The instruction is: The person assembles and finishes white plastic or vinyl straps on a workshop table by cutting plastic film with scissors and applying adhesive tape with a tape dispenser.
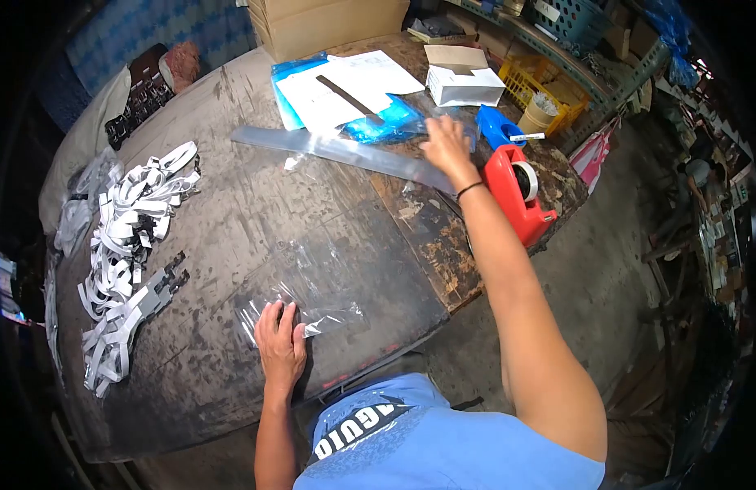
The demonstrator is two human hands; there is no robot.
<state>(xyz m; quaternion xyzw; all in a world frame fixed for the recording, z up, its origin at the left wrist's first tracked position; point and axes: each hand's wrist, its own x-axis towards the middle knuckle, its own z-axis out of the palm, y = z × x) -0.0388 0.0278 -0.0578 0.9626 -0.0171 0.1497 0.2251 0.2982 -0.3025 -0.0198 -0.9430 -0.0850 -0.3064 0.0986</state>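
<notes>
My left hand point(281, 339) lies with its fingers on a clear plastic bag point(333, 314) near the table's front edge. My right hand point(447, 147) reaches out over the right end of a long translucent plastic strip point(337, 151), beside a red tape dispenser point(517, 196); its fingertips are near clear plastic, and whether they grip anything is unclear. White sheets of paper point(378, 72) lie on blue plastic packs point(374, 129) behind the strip, with a dark ruler-like bar point(345, 96) on top. A heap of white straps with dark clips point(125, 237) is at the left.
A white box point(466, 86), a blue tape dispenser point(496, 126) and a yellow crate point(549, 90) stand at the back right. Behind is a large cardboard box point(325, 24). Sacks lie at the left edge. Another person point(700, 175) is far off at the right.
</notes>
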